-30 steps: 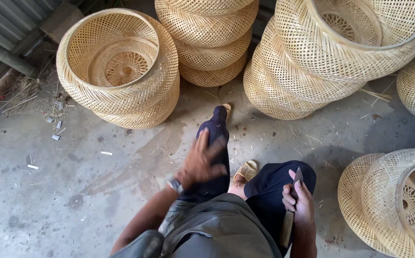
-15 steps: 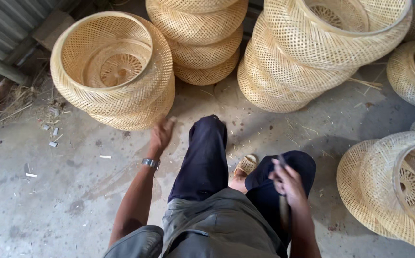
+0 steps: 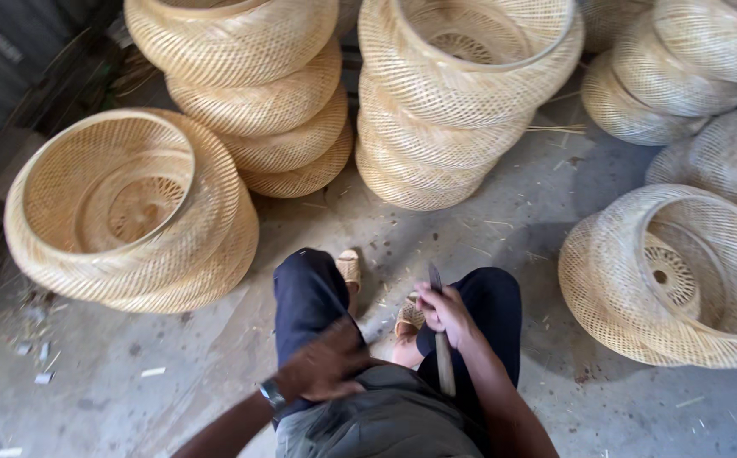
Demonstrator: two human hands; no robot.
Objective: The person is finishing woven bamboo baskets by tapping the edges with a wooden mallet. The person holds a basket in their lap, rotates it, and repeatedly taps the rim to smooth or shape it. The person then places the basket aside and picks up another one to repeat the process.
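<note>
Holding a long, narrow dark-bladed knife with a pale wooden handle [image 3: 441,339], the right hand [image 3: 446,312] has its fingers curled closed around the upper part of the tool, blade tip pointing up and away from the body, handle running down beside the right knee. The knife sits over the dark-trousered right thigh [image 3: 480,315], just beside a tan woven sandal [image 3: 408,319] on the grey concrete floor [image 3: 512,229].

The left hand [image 3: 324,366], blurred, rests on the left thigh [image 3: 305,293] with fingers bent loosely inward; it grips nothing that can be made out. A dark wristwatch [image 3: 272,393] circles its wrist. A second tan sandal [image 3: 349,269] shows beyond the left knee.

Surrounding stock, all pale woven bamboo, round and open-topped:
- one tilted pair of nested baskets [image 3: 131,216], near left, mouth facing the camera;
- one stack of three [image 3: 254,93], behind the left pair;
- one taller stack [image 3: 457,93], centre, just beside the former;
- one tilted pair [image 3: 682,276], right, well apart from the knife;
- further baskets [image 3: 690,68] at upper right.

Loose straw and pale chips [image 3: 42,352] lie on the floor at left.
</note>
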